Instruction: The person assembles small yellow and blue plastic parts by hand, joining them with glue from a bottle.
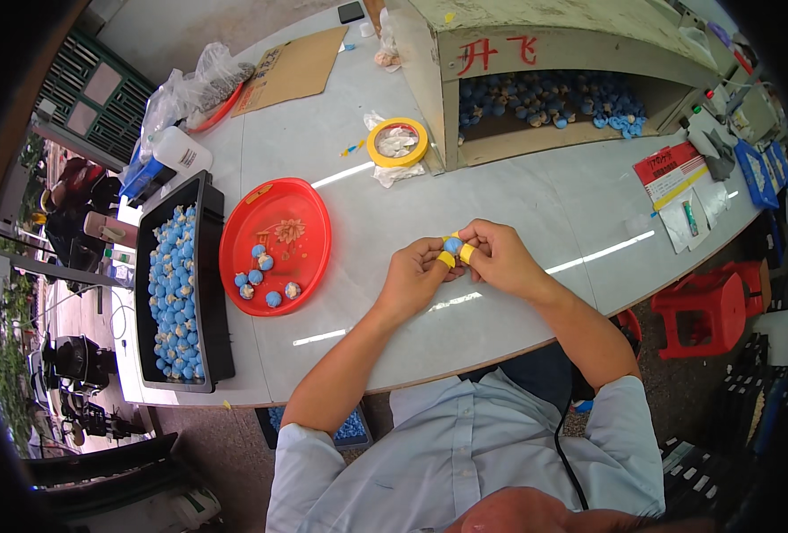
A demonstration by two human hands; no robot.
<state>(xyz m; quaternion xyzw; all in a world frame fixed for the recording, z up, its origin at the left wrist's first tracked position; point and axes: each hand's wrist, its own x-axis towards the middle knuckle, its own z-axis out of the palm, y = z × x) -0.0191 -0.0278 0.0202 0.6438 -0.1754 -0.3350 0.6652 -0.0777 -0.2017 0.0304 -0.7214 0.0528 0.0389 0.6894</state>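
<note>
Over the table's front half, my two hands meet around a small round blue piece [452, 246]. My left hand [411, 277] pinches it from the left, and my right hand [506, 259] grips it from the right. Yellow bands, which look like tape, wrap some of the fingertips. To the left, a round red plastic tray [309, 200] carries several blue balls with pale parts, such as this blue ball [274, 299]. Beyond it stands a long black bin [219, 306] filled with similar blue balls. My fingers cover part of the held piece.
A roll of yellow tape [374, 154] lies behind my hands. At the back right, a wooden box [536, 153] holds a pile of blue pieces. Flattened cardboard [309, 67] and a white jug [183, 151] are at the back left. A red stool [700, 311] stands right of the table.
</note>
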